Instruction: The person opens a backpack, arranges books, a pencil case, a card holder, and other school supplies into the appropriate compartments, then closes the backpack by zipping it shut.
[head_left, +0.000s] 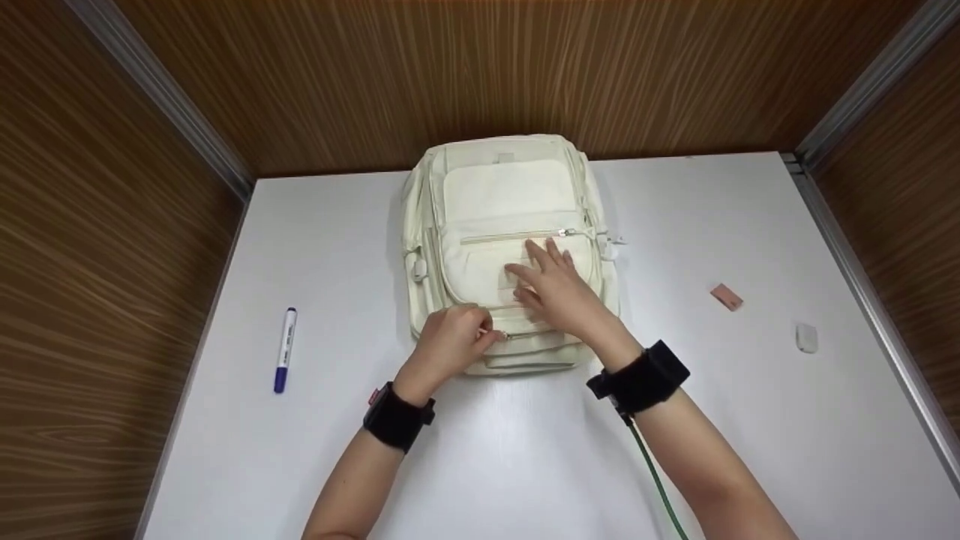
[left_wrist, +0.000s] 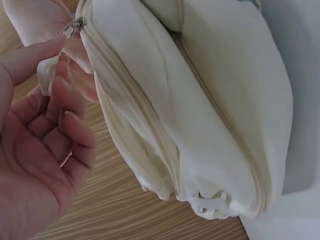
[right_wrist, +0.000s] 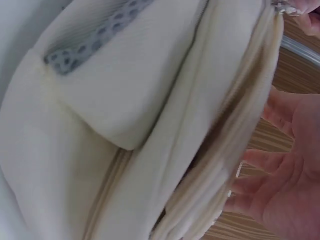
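A cream backpack (head_left: 510, 195) lies on the table with its front side up. Between thumb and fingers, my left hand (head_left: 454, 334) pinches the pale zipper pull (left_wrist: 46, 75) near the bag's lower end. Its metal slider (left_wrist: 75, 26) shows just beyond the fingertips in the left wrist view. My right hand (head_left: 564, 296) rests with spread fingers on the front pocket (head_left: 480, 274), below that pocket's zipper (head_left: 517, 235). In the right wrist view, the seam (right_wrist: 215, 130) beside the right fingers stands parted, with the slider at its upper end.
A blue-capped marker (head_left: 285, 349) lies left of the bag on the white table (head_left: 510, 465). To the right are a small pink block (head_left: 726, 296) and a small white object (head_left: 806, 337). Wood-grain panels (head_left: 480, 67) enclose the back and sides. A green cable (head_left: 652, 465) trails from the right wristband.
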